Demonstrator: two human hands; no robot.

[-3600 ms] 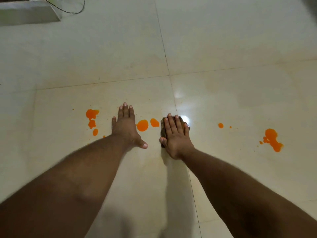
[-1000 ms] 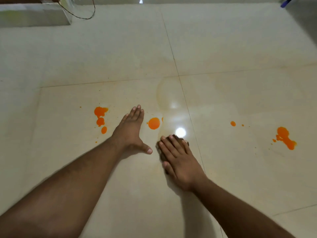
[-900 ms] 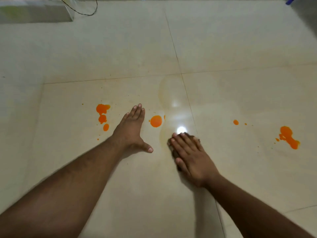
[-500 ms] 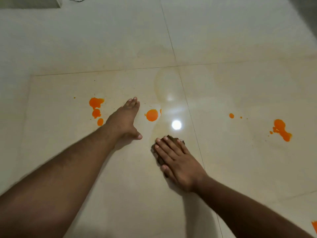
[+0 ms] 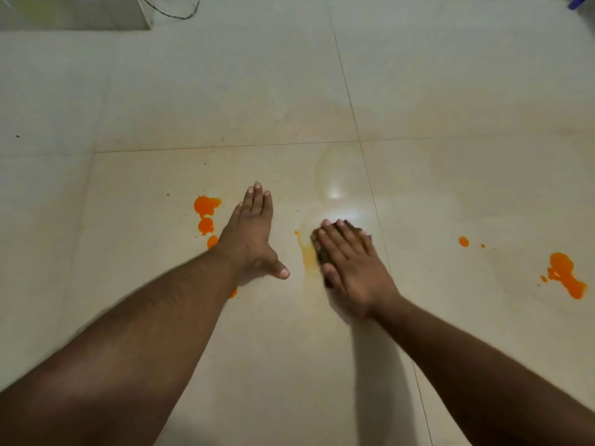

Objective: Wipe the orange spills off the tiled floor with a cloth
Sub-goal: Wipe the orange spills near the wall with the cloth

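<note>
Cloth (image 5: 323, 256) under flat right fingers (image 5: 341, 243)

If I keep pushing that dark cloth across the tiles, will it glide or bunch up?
Probably glides: the cloth lies flat under the right hand on glossy tile floor. It likely smears first, given the pale orange streak beside it.

hands (image 5: 254, 239) left of cloth (image 5: 322, 255), spills (image 5: 563, 275) far right
</note>
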